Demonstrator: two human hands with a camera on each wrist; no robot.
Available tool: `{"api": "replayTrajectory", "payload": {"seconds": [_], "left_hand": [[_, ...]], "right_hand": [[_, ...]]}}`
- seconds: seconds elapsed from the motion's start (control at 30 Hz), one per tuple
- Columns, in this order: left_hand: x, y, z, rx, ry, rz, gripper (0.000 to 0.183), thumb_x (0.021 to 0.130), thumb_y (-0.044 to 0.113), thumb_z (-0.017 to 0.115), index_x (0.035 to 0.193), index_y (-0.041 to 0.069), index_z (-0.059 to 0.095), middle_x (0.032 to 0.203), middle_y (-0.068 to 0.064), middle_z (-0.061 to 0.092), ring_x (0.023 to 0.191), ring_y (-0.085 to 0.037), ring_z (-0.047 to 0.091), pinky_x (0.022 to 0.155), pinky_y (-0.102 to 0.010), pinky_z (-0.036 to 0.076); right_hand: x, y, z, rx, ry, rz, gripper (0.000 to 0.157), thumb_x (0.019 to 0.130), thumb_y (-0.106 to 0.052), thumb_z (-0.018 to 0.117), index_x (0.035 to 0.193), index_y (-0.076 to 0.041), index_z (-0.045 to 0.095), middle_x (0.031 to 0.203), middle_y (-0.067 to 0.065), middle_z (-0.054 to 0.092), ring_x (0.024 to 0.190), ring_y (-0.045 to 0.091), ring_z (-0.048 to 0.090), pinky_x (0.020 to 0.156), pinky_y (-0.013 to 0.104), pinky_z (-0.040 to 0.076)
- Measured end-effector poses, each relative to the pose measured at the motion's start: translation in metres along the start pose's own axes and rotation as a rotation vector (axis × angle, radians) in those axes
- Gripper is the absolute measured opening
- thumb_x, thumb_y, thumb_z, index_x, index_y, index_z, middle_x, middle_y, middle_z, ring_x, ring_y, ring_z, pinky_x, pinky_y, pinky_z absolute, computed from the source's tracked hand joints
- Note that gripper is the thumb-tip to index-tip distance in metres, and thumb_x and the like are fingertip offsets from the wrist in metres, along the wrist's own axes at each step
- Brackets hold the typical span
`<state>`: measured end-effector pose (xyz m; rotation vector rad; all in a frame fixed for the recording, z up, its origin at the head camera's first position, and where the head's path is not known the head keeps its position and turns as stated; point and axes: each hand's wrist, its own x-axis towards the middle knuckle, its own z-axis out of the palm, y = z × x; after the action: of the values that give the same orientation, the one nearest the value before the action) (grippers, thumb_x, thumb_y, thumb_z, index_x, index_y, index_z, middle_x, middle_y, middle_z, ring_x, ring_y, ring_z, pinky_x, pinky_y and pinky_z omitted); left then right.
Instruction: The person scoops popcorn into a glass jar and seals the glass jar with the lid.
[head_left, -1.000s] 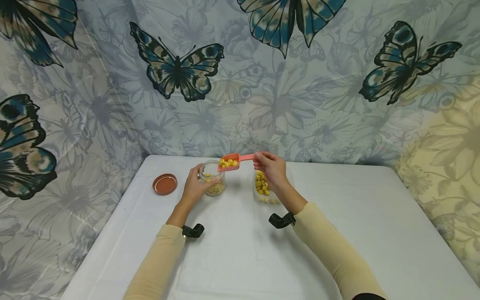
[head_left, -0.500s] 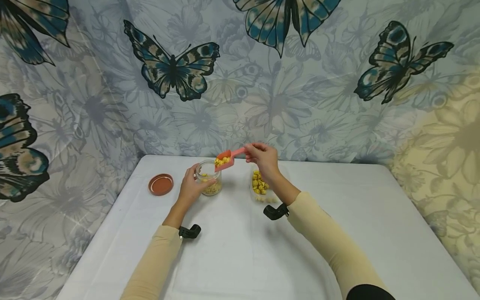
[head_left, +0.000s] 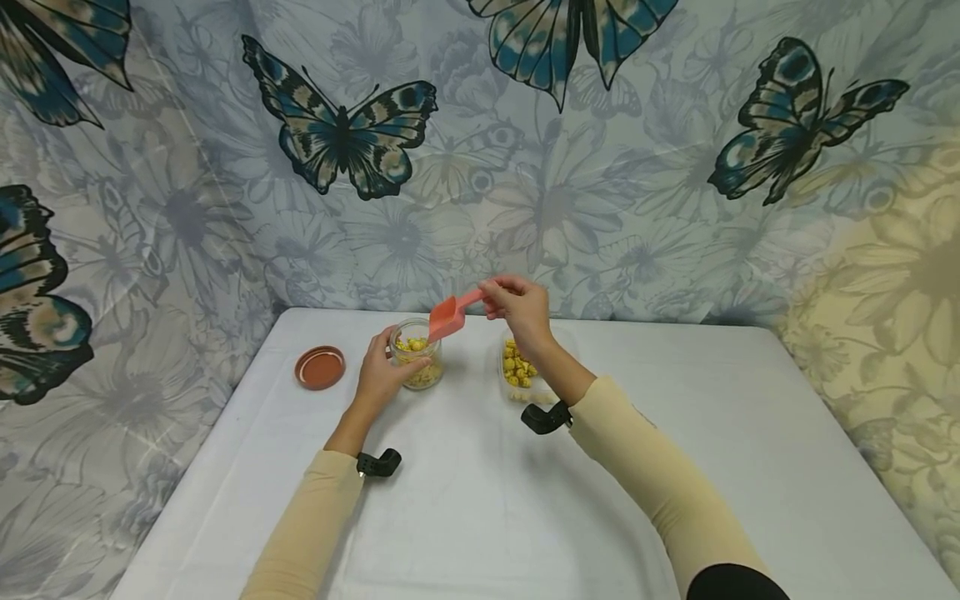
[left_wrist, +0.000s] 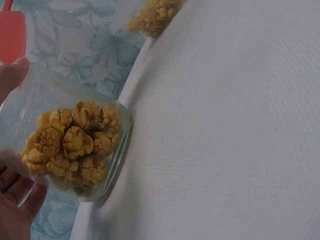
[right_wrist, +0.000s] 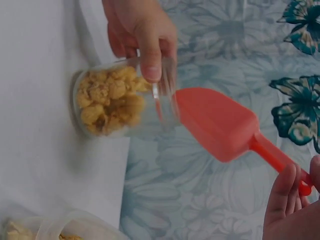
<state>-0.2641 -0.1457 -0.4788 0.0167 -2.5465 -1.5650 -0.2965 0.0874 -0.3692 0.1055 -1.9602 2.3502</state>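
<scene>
My left hand (head_left: 382, 372) grips a clear glass jar (right_wrist: 135, 127) around its upper side, thumb across the front. The jar stands on the table, partly filled with yellow coated popcorn (left_wrist: 75, 142). My right hand (head_left: 521, 312) pinches the handle of a coral-red plastic scoop (right_wrist: 220, 122). Tilted downward, the scoop has its front lip at the jar's mouth, and its bowl shows no popcorn in the head view. Below the right hand sits a clear plastic container (head_left: 525, 396) holding more popcorn, partly hidden by the wrist.
A reddish-brown round lid (head_left: 320, 367) lies left of the jar on the white-covered table (head_left: 465, 500). Behind the table's far edge hangs a butterfly-printed cloth backdrop (head_left: 465, 208). Both wrists wear black camera mounts (head_left: 380, 463).
The right hand has raised and tipped the scoop toward the jar. Popcorn has slid from the scoop into the jar, which looks fuller. The left hand keeps its hold.
</scene>
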Motion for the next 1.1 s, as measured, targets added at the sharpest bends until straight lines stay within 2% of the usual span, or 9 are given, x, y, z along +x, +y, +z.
{"api": "replayTrajectory", "payload": {"seconds": [0.27,0.57,0.83,1.1], "left_hand": [[0.001,0.0,-0.001,0.001,0.004,0.003,0.088,0.077,0.037,0.082,0.146,0.006,0.038,0.14,-0.017,0.045,0.13,-0.033,0.045,0.109,-0.05,0.04],[0.0,0.003,-0.003,0.016,-0.018,-0.036,0.091,0.077,0.038,0.081,0.148,0.006,0.034,0.147,-0.016,0.042,0.133,-0.033,0.044,0.111,-0.049,0.04],[-0.001,0.006,-0.004,0.001,-0.041,-0.056,0.093,0.078,0.039,0.081,0.149,0.007,0.031,0.149,-0.015,0.038,0.136,-0.031,0.041,0.113,-0.049,0.038],[-0.002,0.006,-0.002,-0.025,-0.035,-0.058,0.092,0.079,0.037,0.081,0.15,0.007,0.031,0.149,-0.015,0.039,0.139,-0.029,0.038,0.115,-0.047,0.036]], "right_hand": [[-0.001,-0.003,-0.008,0.015,0.006,0.026,0.016,0.088,-0.015,0.073,0.095,-0.003,0.066,0.071,-0.003,0.07,0.058,0.01,0.065,0.056,0.021,0.057],[-0.003,-0.005,-0.011,0.015,-0.001,0.062,0.017,0.09,-0.011,0.07,0.1,0.001,0.063,0.071,-0.003,0.071,0.057,0.009,0.066,0.057,0.021,0.058],[-0.003,-0.003,-0.014,0.041,0.001,0.073,0.015,0.09,-0.01,0.07,0.098,0.001,0.064,0.07,-0.002,0.071,0.056,0.01,0.065,0.056,0.021,0.057],[-0.003,-0.001,-0.017,0.049,0.01,0.084,0.017,0.089,-0.01,0.07,0.1,0.002,0.064,0.069,-0.002,0.07,0.058,0.011,0.066,0.057,0.021,0.058]]}}
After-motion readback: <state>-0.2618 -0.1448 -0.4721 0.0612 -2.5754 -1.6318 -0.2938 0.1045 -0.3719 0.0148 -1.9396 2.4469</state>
